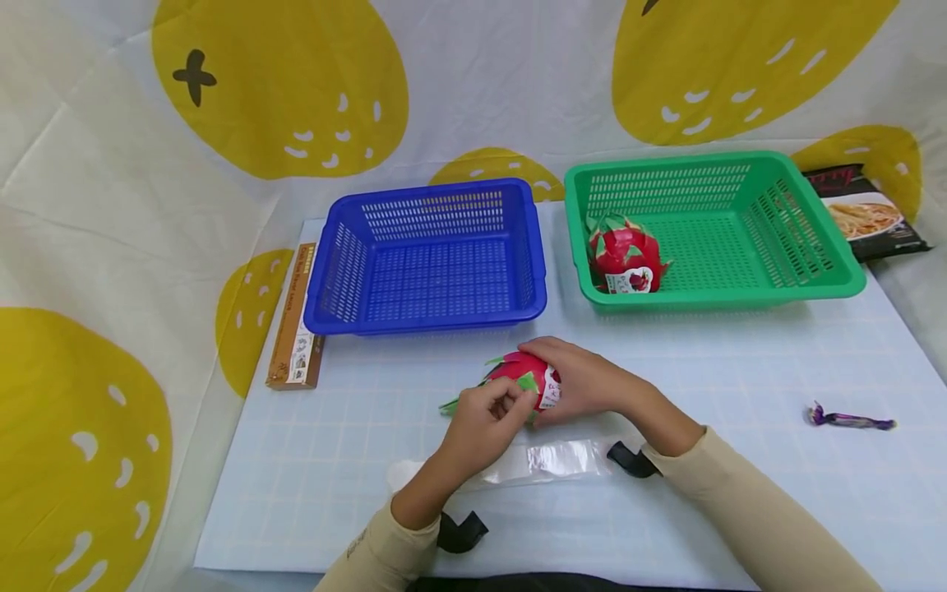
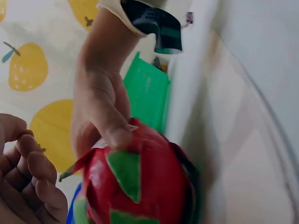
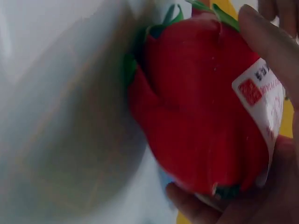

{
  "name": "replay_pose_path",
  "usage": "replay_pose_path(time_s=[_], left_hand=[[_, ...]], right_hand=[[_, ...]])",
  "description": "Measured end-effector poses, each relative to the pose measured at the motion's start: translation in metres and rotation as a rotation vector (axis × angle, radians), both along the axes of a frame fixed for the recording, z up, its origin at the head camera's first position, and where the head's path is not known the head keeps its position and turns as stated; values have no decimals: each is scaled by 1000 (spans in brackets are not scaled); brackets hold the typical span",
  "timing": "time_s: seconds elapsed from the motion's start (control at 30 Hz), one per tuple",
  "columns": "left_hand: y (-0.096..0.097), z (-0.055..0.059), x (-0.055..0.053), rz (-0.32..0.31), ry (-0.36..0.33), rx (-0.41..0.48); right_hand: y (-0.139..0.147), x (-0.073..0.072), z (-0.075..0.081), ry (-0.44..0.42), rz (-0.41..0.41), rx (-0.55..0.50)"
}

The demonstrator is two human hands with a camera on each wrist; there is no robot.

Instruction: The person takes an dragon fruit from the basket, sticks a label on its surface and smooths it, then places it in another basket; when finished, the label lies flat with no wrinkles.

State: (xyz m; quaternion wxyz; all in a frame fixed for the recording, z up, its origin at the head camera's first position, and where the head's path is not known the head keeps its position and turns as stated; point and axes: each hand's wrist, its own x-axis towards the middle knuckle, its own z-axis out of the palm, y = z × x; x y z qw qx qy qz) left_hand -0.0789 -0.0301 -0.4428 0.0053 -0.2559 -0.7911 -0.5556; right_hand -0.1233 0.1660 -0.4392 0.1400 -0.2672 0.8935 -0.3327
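A red dragon fruit (image 1: pixel 510 372) with green-tipped scales and a white label lies near the front middle of the table. My right hand (image 1: pixel 580 380) grips its labelled end, thumb on one side and fingers round the other, as the right wrist view confirms with the dragon fruit (image 3: pixel 201 102) filling the palm. In front of the fruit is my left hand (image 1: pixel 484 418), its fingers curled and the thumb meeting the index finger. In the left wrist view, the left hand (image 2: pixel 30 175) stands apart from the fruit, with nothing visible in its fingers. Below both hands lies a clear plastic wrapper (image 1: pixel 565 460).
A blue basket (image 1: pixel 436 325) stands behind the hands; right of it, a green basket (image 1: pixel 725 296) contains another dragon fruit (image 1: pixel 629 251). A long brown box (image 1: pixel 292 345) lies at left, a black food packet (image 1: pixel 866 214) at far right, and a purple-wrapped stick (image 1: pixel 851 420) nearer.
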Motion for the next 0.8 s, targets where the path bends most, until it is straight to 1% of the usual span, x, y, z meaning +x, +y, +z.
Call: replay_pose_path(time_s=[0.07,0.17,0.2,0.3,0.37,0.47,0.57,0.6,0.67,0.73,0.8], left_hand=[[2,4,-3,-19,-65,84],[4,12,-9,-34,-161,155],[6,16,-11,-37,-190,169],[8,21,-19,-25,-232,178],[10,23,-23,-8,-237,165],[11,21,-30,14,-236,132],[15,17,-36,-9,-264,123],[17,15,-38,-19,-277,119],[23,11,-42,-45,-304,103],[30,7,-47,-64,-324,72],[39,4,-53,-69,-339,29]], right_hand=[[-6,-1,-1,20,0,60],[-11,1,-2,84,-10,127],[-11,3,-2,105,-15,139],[0,11,5,158,-26,162],[15,18,17,172,-26,170],[49,28,44,161,-35,176],[86,35,76,156,-78,175],[98,36,87,160,-106,168],[120,35,106,159,-194,153],[138,28,121,140,-330,154],[152,15,132,97,-499,134]])
